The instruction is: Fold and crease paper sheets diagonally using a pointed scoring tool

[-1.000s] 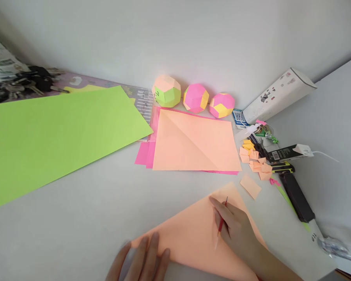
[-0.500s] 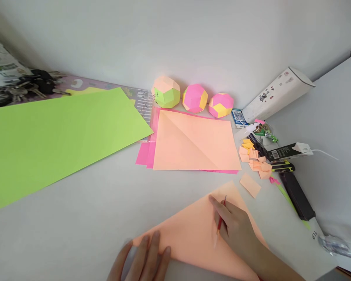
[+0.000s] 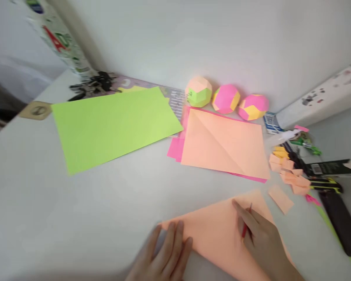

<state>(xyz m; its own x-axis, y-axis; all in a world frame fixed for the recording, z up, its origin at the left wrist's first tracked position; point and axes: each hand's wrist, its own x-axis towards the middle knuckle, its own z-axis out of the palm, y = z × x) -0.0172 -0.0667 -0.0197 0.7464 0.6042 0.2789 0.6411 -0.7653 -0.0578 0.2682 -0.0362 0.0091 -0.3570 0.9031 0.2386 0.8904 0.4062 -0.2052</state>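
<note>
A peach sheet of paper, seemingly folded along a slant, lies on the table in front of me. My left hand presses its fingers, slightly apart, onto the paper's left corner. Near the upper edge, the index fingertip of my right hand touches the sheet. That hand also holds a slim red pen, its pointed tip upward, away from the paper. Just right of the sheet lies a small peach paper piece.
Behind are a creased peach sheet over pink ones and a large green sheet. Three paper balls line the wall. Small folded pieces, a cutter and a black case lie right; keys far left.
The view has swung left, so everything sits further right and a bottle shows at the far left. My hands keep nearly the same places on the peach sheet.
</note>
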